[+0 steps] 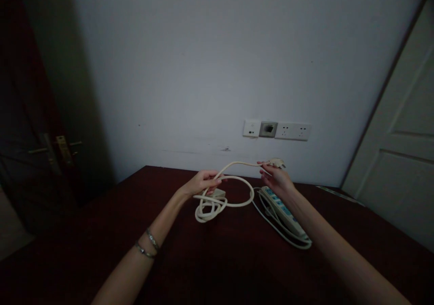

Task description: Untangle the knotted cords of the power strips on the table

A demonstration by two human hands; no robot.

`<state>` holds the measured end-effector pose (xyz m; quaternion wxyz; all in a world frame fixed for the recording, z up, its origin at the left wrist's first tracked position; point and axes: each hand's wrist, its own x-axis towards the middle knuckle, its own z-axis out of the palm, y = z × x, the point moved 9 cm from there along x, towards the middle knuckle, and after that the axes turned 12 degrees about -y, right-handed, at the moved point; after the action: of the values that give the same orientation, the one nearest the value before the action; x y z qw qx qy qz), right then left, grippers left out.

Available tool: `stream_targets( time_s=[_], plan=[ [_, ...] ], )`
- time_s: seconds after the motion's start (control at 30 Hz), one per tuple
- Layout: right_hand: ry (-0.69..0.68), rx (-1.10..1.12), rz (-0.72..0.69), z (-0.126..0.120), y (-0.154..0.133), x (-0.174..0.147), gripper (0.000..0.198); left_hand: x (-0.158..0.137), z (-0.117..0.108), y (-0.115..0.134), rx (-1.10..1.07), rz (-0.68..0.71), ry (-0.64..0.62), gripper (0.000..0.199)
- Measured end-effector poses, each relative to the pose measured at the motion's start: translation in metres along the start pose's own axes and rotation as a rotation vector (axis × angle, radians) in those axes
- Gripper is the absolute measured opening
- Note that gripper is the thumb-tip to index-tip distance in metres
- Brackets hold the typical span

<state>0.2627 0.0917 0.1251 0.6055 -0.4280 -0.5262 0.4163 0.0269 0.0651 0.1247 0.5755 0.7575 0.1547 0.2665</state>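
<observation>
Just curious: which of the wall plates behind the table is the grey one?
The middle plate; the plates on either side, left and right, are white.

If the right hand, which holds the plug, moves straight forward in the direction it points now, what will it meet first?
Probably the wall, near the row of sockets. The right hand holds the plug pointing up and away, and nothing seems to lie between. Depth is unclear, so this is only likely.
</observation>
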Motion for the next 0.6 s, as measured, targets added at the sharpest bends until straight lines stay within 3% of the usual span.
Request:
stream_targets(
  time_s=[0.13, 0.2, 0.33, 0.47, 0.6],
  plan=[
    [0.13, -0.022, -0.092, -0.003, -0.006, 0.001, 0.024, 0.001, 0.006, 0.009, 0.139, -0.019, 0.101, 0.05],
    [0.177, -0.147, -0.208, -0.004, -0.023, -0.002, 0.026, 0.001, 0.006, 0.012, 0.204, -0.026, 0.146, 0.059],
    [0.174, -0.576, -0.496, 0.008, -0.066, -0.016, 0.02, -0.002, 0.002, 0.019, 0.374, -0.012, 0.212, 0.053],
    [0.004, -1.048, -0.675, 0.038, -0.084, -0.032, 0.016, -0.005, -0.003, 0.019, 0.394, 0.016, 0.224, 0.051],
    [-0.259, -1.405, -0.593, 0.066, -0.071, -0.04, 0.021, -0.003, -0.005, 0.011, 0.348, 0.008, 0.218, 0.041]
  ],
)
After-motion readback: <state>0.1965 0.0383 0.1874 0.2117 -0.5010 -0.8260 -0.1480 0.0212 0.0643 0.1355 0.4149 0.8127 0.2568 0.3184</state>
